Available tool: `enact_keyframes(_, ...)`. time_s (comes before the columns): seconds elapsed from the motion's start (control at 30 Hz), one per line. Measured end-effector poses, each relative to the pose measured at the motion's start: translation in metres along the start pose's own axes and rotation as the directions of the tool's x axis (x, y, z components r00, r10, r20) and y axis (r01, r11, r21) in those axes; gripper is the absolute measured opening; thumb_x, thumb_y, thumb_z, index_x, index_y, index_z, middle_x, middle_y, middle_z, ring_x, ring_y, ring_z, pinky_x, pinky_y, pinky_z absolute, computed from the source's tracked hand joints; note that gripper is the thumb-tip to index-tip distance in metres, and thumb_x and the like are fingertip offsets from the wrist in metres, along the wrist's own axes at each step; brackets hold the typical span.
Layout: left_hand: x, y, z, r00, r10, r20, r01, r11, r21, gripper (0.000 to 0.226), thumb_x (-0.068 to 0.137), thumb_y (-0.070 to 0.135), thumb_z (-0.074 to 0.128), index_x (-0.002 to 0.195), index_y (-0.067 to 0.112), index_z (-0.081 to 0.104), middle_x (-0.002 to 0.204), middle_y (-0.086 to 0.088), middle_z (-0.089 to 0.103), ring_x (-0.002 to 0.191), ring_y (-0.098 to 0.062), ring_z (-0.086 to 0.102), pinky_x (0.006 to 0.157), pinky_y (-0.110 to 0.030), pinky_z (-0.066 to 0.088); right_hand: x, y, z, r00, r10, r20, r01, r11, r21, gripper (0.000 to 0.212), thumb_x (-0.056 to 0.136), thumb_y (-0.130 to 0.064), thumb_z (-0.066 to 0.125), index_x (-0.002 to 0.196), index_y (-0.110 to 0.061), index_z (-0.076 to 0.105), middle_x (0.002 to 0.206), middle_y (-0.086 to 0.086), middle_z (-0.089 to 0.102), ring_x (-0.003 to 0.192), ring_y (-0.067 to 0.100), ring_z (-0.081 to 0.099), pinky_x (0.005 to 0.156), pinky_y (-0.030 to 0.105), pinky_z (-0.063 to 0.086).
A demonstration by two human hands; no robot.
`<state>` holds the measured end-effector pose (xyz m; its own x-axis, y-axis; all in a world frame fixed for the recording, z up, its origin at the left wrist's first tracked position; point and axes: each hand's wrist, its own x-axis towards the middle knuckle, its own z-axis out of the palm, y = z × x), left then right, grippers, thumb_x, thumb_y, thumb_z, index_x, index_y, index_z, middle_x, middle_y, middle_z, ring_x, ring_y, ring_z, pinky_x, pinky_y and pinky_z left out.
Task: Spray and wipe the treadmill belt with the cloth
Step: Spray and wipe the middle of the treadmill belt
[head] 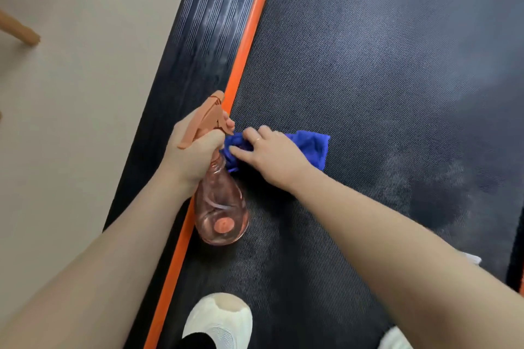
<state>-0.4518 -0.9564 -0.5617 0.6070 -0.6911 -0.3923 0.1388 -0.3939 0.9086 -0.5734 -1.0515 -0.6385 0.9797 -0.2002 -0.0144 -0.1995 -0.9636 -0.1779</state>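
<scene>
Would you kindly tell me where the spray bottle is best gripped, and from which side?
Grip the spray bottle at its narrow neck below the orange trigger head, coming from behind the nozzle as the left hand does; the round body looks too wide.

Blue cloth (310,147), pink see-through spray bottle (221,215), orange stripe (249,45) beside dark dotted-weave treadmill belt (382,65).

crumpled blue microfibre cloth (310,147) half hidden under the right hand (272,159), neck of the clear pink plastic spray bottle (221,215) covered by the gripping left hand (195,150), white mesh shoe (218,320) cut off at the bottom edge, light wooden furniture leg (19,31) cropped at the left edge
</scene>
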Motion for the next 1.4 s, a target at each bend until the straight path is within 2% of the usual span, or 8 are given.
enact_keyframes(0.2,-0.007,0.002,0.006,0.997,-0.001,0.079,-0.004,0.998,0.062,0.033,0.064,0.006,0.047,0.092,0.013,0.063,0.091,0.001,0.065,0.09,-0.007,0.063,0.079,-0.021,0.048,-0.015,0.044,-0.013,0.78,0.622,0.077,-0.619,0.783,-0.055,0.04,0.094,-0.017,0.042,0.133,-0.024,0.046,0.124,0.02,0.044,0.1,0.036,0.047,0.071,0.043,0.043)
enact_keyframes(0.4,-0.014,0.014,0.035,0.952,0.012,0.306,-0.09,0.966,0.243,0.038,0.062,0.012,0.047,0.097,0.006,0.063,0.094,-0.007,0.067,0.093,-0.032,0.061,0.082,-0.037,0.05,-0.099,0.05,-0.01,0.96,0.256,0.112,-0.256,0.967,-0.014,0.038,0.083,-0.02,0.047,0.118,-0.022,0.062,0.097,0.016,0.056,0.071,0.031,0.052,0.055,0.035,0.048)
enact_keyframes(0.57,-0.019,0.009,0.06,0.941,-0.019,0.339,-0.076,0.961,0.266,0.03,0.061,0.019,0.049,0.087,0.021,0.062,0.091,-0.003,0.068,0.086,-0.029,0.063,0.079,-0.049,0.055,-0.174,0.097,-0.02,0.27,0.963,0.0,-0.961,0.27,0.059,0.038,0.095,-0.021,0.043,0.131,-0.031,0.048,0.123,0.013,0.041,0.101,0.036,0.043,0.079,0.044,0.043)
enact_keyframes(0.83,-0.028,0.01,0.11,0.875,-0.073,0.478,-0.172,0.877,0.449,0.027,0.057,0.027,0.049,0.08,0.023,0.063,0.07,0.011,0.062,0.059,0.0,0.052,0.059,-0.019,0.04,-0.201,0.059,-0.016,0.777,0.626,0.059,-0.628,0.778,0.013,0.044,0.077,-0.009,0.07,0.119,-0.015,0.061,0.095,0.022,0.055,0.067,0.036,0.053,0.049,0.038,0.048)
enact_keyframes(1.03,-0.03,0.004,0.116,0.865,-0.046,0.499,-0.225,0.854,0.47,0.028,0.059,0.026,0.05,0.082,0.021,0.065,0.071,0.01,0.062,0.064,-0.005,0.054,0.063,-0.022,0.041,-0.194,0.108,-0.025,0.177,0.984,0.03,-0.983,0.175,0.053,0.037,0.097,-0.024,0.042,0.134,-0.026,0.043,0.125,0.017,0.039,0.102,0.037,0.046,0.076,0.044,0.044)
enact_keyframes(1.23,-0.024,0.001,0.131,0.855,-0.067,0.514,-0.246,0.82,0.516,0.017,0.057,0.028,0.049,0.073,0.029,0.058,0.058,0.013,0.055,0.05,0.007,0.048,0.052,-0.011,0.033,-0.173,0.051,-0.012,0.846,0.531,0.053,-0.532,0.847,0.007,0.036,0.077,-0.023,0.062,0.113,-0.021,0.063,0.088,0.016,0.056,0.064,0.031,0.054,0.046,0.031,0.043)
enact_keyframes(1.3,-0.025,0.002,0.132,0.844,-0.081,0.53,-0.24,0.827,0.509,0.021,0.058,0.028,0.049,0.075,0.026,0.06,0.058,0.014,0.056,0.048,0.005,0.047,0.05,-0.013,0.035,-0.18,0.078,-0.019,0.802,0.591,0.084,-0.591,0.806,-0.029,0.038,0.082,-0.022,0.063,0.119,-0.025,0.059,0.096,0.016,0.054,0.073,0.033,0.054,0.052,0.035,0.045)
enact_keyframes(1.4,-0.029,0.004,0.133,0.799,-0.125,0.589,-0.259,0.811,0.524,0.03,0.059,0.029,0.049,0.084,0.02,0.064,0.073,0.006,0.065,0.06,-0.004,0.053,0.058,-0.019,0.041,-0.208,0.114,-0.027,0.431,0.901,0.057,-0.899,0.434,-0.065,0.041,0.094,-0.016,0.045,0.133,-0.028,0.045,0.118,0.017,0.045,0.094,0.037,0.049,0.067,0.04,0.044)
